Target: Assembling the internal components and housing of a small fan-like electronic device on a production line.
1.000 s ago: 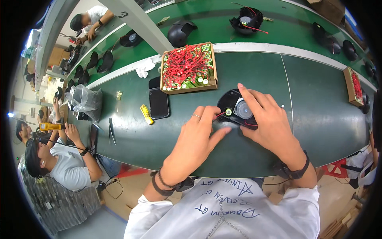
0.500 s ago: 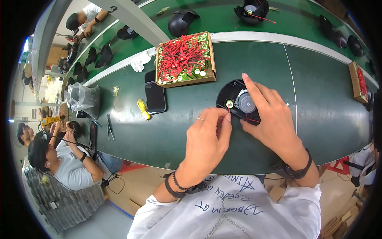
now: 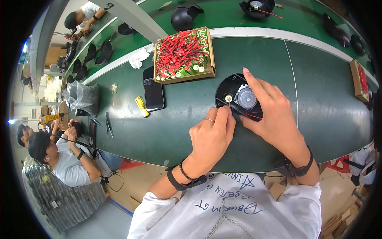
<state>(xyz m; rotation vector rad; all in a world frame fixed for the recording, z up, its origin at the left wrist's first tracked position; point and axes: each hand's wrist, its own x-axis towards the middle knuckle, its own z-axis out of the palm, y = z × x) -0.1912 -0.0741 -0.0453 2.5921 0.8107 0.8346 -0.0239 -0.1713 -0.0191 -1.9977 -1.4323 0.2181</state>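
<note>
A round black plastic shell (image 3: 225,85) rests on the green bench, gripped at its right edge by my right hand (image 3: 275,113), thumb below and index finger reaching over the far rim. Set in the shell is a grey speaker (image 3: 246,98). Left of the speaker, the pale round end of a battery cell (image 3: 228,98) shows in a hole. My left hand (image 3: 211,131) is closed at the shell's near edge, thumb and fingertips pinching a thin red wire (image 3: 229,105) that runs from the cell. Another red wire (image 3: 253,116) lies along the shell beside my right thumb.
A cardboard box (image 3: 185,79) of green cells with red leads stands beyond my hands. Left of it lie a black phone (image 3: 154,93), a yellow tool (image 3: 141,106) and tweezers (image 3: 109,125). Another box (image 3: 359,81) sits far right. Black shells (image 3: 187,16) line the back belt. Co-workers sit left.
My left hand has shifted slightly right and up against the shell's near edge, still pinching at the wire. The shell has turned or tilted a little in my right hand.
</note>
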